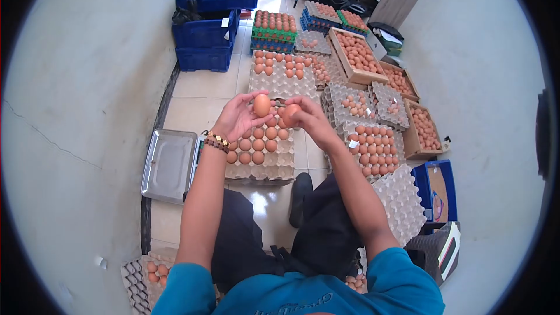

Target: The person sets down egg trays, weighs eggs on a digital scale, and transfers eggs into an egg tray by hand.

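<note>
An egg [262,105] sits in the left hand [245,115], whose palm is turned up with thumb and fingers curled round it. Just beside it, the right hand [313,121] grips a second egg [291,115] with its fingertips. Beaded bracelets [216,142] circle the wrist below the left hand.

Directly beneath both hands is a pulp-tray stack [282,170], its top tray partly filled with brown eggs. Beyond the hands stands another tray stack [284,88] with eggs in its far rows, and past that, green and blue plastic trays [273,35] full of eggs.

To the left of the left hand, a metal pan [170,166] lies on the tiled floor [198,86]; farther off are stacked blue crates [201,30], one bearing a small white label [225,22] with no legible writing.

Right of the right hand, a tray of eggs [376,160] carries a white slip [353,144], too small to read. Wooden crates [410,131] of eggs stand farther right. Nearer the body, the teal shirt [262,297] has cursive lettering across its front, seen upside down; it starts with what looks like "Green", the rest unclear.
</note>
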`<control>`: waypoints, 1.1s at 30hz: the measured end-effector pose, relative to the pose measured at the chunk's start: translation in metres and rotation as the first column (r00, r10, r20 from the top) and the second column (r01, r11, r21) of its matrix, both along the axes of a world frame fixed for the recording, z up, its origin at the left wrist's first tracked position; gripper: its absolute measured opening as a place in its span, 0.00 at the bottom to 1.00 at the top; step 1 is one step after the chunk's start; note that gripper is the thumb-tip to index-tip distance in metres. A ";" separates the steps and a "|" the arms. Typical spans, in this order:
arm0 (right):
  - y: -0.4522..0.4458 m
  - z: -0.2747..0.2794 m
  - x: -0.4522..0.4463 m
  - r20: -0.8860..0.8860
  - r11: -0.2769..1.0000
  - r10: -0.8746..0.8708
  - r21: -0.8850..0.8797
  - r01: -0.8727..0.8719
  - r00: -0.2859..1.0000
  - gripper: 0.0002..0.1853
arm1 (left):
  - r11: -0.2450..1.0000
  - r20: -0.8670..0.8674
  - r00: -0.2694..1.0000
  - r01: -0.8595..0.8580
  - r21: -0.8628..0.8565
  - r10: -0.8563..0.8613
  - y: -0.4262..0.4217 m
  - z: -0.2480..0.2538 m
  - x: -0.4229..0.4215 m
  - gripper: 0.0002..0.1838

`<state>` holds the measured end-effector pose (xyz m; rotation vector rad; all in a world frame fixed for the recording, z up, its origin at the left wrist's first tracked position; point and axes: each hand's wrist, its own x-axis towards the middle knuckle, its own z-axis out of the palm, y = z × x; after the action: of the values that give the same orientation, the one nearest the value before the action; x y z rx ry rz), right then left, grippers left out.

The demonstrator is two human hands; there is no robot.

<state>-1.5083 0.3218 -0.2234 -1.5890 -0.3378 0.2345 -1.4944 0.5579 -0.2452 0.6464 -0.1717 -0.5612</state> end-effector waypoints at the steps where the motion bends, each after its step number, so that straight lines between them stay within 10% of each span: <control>1: -0.002 -0.001 -0.001 -0.141 0.997 0.003 0.073 0.007 0.990 0.16 | 1.000 0.001 1.000 -0.006 0.018 0.006 0.000 -0.003 -0.001 0.26; 8: 0.008 -0.007 0.000 -0.157 0.998 -0.010 -0.060 0.001 0.988 0.19 | 0.999 -0.003 1.000 0.026 0.048 -0.026 0.009 -0.009 -0.007 0.22; 17: 0.025 -0.010 0.007 -0.351 0.892 0.219 0.451 -0.041 0.910 0.24 | 0.989 -0.055 0.997 -0.036 0.143 0.045 0.000 -0.021 -0.005 0.16; 33: 0.025 -0.017 0.010 -0.061 0.996 0.022 -0.089 -0.027 0.998 0.22 | 0.991 -0.118 0.993 0.045 0.123 -0.030 0.007 -0.023 -0.005 0.26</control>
<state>-1.4984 0.3466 -0.2408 -1.6630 -0.3034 0.3194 -1.4989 0.5649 -0.2685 0.7318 -0.0402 -0.6479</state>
